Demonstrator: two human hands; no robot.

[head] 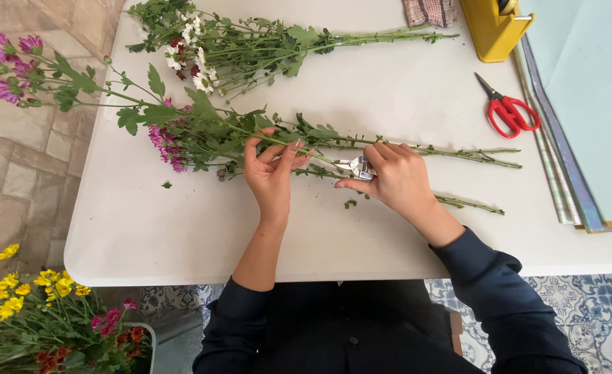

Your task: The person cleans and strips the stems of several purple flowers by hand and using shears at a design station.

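Closest of all is a pot of yellow flowers (15, 294) on the floor, down at the left corner. Some pink and red blooms sit in it too.

Next come two arms in dark blue sleeves (507, 298), reaching out over the white counter (181, 235).

The left hand (271, 173) pinches a green stem (320, 158) between its fingers and thumb. The right hand (396, 176) is closed around small silver clippers (358, 167). The clippers touch the same stem, just beside the left hand. A few tiny green bits (350, 203) lie on the counter near the hands.

The stem belongs to a bunch of pink flowers (171, 142) that lies flat across the middle of the counter. Its blooms point left and its long bare stems point right. One branch with purple blooms (8, 62) hangs out past the counter's left edge.

Farther back lies another bunch, with white and dark red flowers (191, 59).

At the right, red scissors (510, 112) lie shut on the counter, well apart from the hands. Beside them is a stack of pale blue paper sheets (590, 111). At the far edge stand a yellow tape holder (493, 28) and a checked cloth (431, 10).
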